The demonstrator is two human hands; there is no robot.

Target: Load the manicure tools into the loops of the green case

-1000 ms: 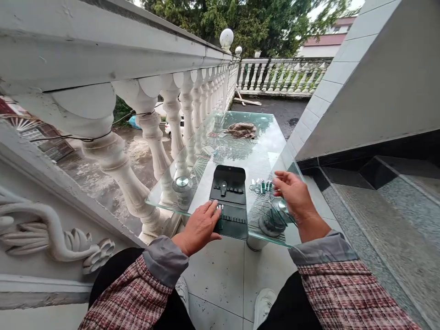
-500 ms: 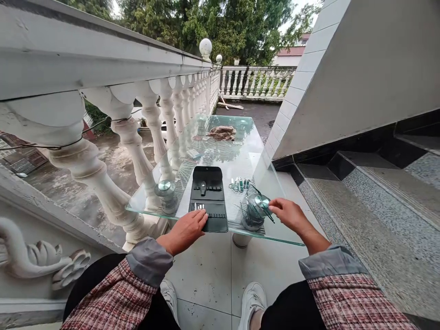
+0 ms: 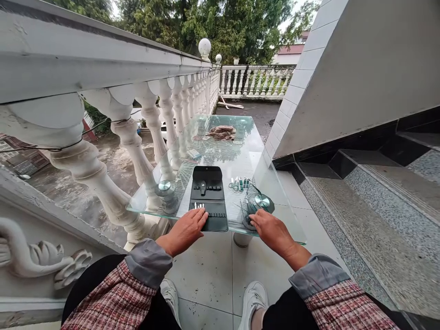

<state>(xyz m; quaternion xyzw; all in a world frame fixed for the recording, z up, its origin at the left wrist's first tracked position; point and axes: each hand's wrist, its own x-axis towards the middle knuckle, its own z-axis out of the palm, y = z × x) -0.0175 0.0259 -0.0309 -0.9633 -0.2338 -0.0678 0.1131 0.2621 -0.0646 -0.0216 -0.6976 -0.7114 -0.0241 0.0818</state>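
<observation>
My left hand point(image 3: 187, 229) lies palm down, fingers stretched out, on the lower left of an unfolded black tool case point(image 3: 216, 223). Just past its fingertips, a few slim silver tools point(image 3: 198, 206) stick up from the case's loops. A dark piece with a shiny spot point(image 3: 203, 187) sits in the upper panel. To the right, my right hand point(image 3: 273, 231) is low over the glass, thumb and fingers drawn together; what they pinch, if anything, is hidden. Beside its fingertips lie thin metal tools point(image 3: 241, 209). Farther back are several nail clippers point(image 3: 244, 183) and small scissors point(image 3: 234, 186).
The glass table point(image 3: 237, 158) has round metal fittings point(image 3: 261, 200) near its front corners. A crumpled brown cloth point(image 3: 222, 133) and a small flat packet point(image 3: 194, 154) lie farther back. A white balustrade point(image 3: 160, 128) borders the left, stone stairs point(image 3: 360, 183) the right.
My right hand has moved left and toward me, from beside the right metal fitting to the thin tools near the front edge. My left hand stays on the case.
</observation>
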